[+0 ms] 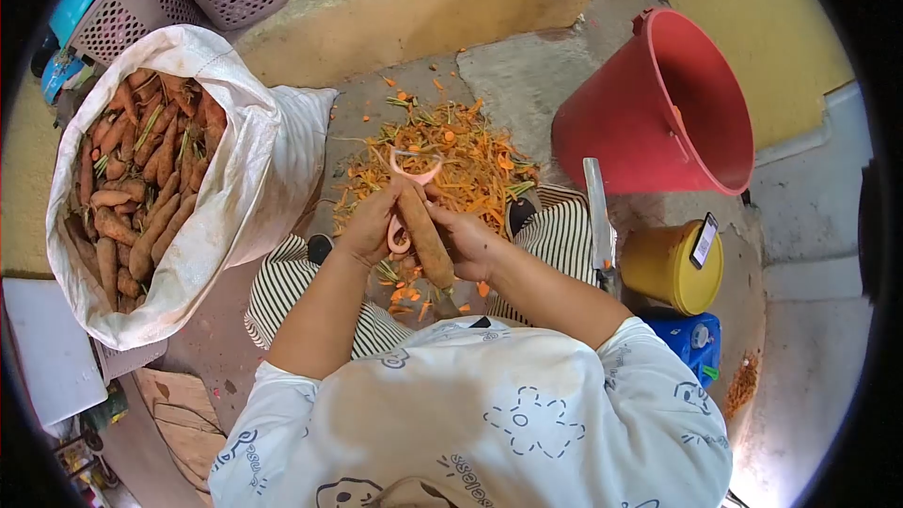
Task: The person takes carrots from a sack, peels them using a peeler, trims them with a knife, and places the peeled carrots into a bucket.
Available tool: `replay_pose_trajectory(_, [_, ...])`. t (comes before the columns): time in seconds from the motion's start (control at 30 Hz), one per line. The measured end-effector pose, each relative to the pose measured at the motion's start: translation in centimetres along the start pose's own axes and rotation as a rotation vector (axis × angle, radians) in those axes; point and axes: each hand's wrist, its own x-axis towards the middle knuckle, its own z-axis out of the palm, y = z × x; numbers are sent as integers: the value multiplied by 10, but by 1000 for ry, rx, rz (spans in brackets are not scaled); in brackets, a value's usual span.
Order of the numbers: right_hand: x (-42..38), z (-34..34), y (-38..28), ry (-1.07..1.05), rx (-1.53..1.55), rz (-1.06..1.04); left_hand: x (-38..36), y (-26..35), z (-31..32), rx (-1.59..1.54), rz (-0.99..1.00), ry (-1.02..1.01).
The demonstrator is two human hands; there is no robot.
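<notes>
The carrot (428, 243) runs lengthwise toward us. On its left, our left hand (369, 223) curls round the peeler (416, 177); on its right, our right hand (470, 243) grips it.

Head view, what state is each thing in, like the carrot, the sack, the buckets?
Carrot: held, visible side unpeeled
Peeler: held against or beside the carrot
Peelings: scattered loosely
Sack: open, filled with carrots
Red bucket: open
Yellow bucket: closed
Phone: screen lit
Blue jerrycan: capped
Knife: not in hand
</notes>
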Motion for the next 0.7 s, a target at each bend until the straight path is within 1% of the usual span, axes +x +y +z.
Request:
replay_pose_trajectory(0.03, [5, 2, 0, 43, 56, -2, 3, 1, 0, -7, -11, 23])
replay_pose_trajectory(0.07, [8, 2, 1, 37, 77, -6, 5, 3, -1, -18, -20, 47])
replay_pose_trajectory(0.17, [17, -4, 1, 26, 118, -28, 19, 0, -34, -32, -68, -131])
replay_pose_trajectory(0.23, [28, -15, 0, 25, 142, -57, 24, 4, -37, -54, -52, -202])
replay_pose_trajectory(0.3, [37, -23, -5, 238, -116, -184, 21, 8, -23, 49, 37, -40])
replay_pose_trajectory(0.33, [40, -22, -10, 338, -245, -248, 20, 14, -16, 167, 79, 42])
replay_pose_trajectory(0.37, [38, -21, -21, 503, -434, -224, 20, 19, -14, 285, 117, 128])
replay_pose_trajectory(0.4, [38, -25, -28, 549, -635, -324, 20, 23, -16, 403, 152, 216])
replay_pose_trajectory(0.47, [36, -33, -41, 623, -1038, -533, 27, 30, -23, 240, -10, 543])
replay_pose_trajectory(0.5, [33, -35, -50, 627, -1115, -471, 29, 30, -26, 152, -96, 699])
replay_pose_trajectory(0.57, [25, -35, -66, 636, -1264, -349, 30, 25, -33, 38, -131, 633])
replay_pose_trajectory(0.6, [22, -34, -70, 644, -1211, -387, 31, 23, -37, -13, -145, 598])
replay_pose_trajectory(0.67, [17, -33, -75, 658, -1095, -461, 33, 20, -47, -49, -193, 464])
replay_pose_trajectory(0.7, [14, -30, -79, 661, -968, -481, 34, 17, -51, -67, -221, 397])
